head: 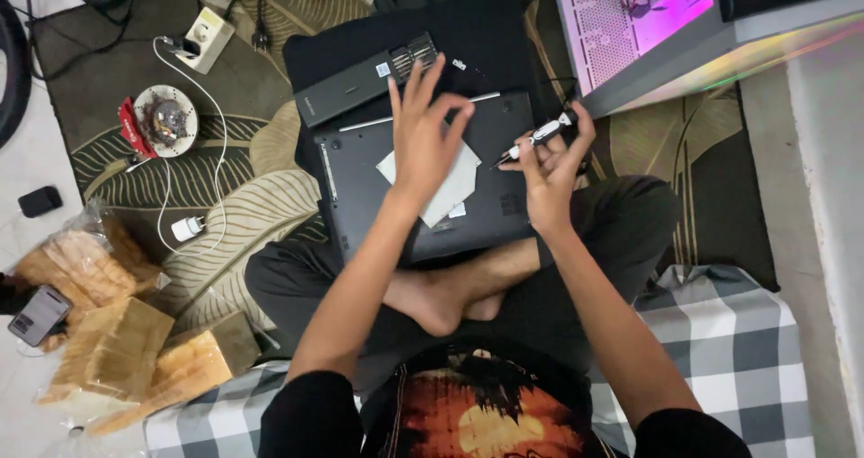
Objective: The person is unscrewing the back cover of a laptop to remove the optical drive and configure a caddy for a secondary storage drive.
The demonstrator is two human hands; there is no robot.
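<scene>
A dark laptop (360,184) lies upside down on my crossed legs, its underside facing up. My left hand (423,134) hovers over or rests on a pale square of paper or cloth (459,193) on the laptop's base, fingers spread. My right hand (551,170) grips a small black-and-white screwdriver (540,136), its tip pointing down-left toward the laptop's right part. A long black screwdriver bit case (364,80) lies open just beyond the laptop, on a black mat (486,35).
A white computer case (630,35) with pink light stands at the upper right. At left lie a power strip (209,37), a white charger and cable (187,229), a round dish (165,119), bagged bread (108,332) and a phone (38,314). A checked cloth (738,350) lies beneath me.
</scene>
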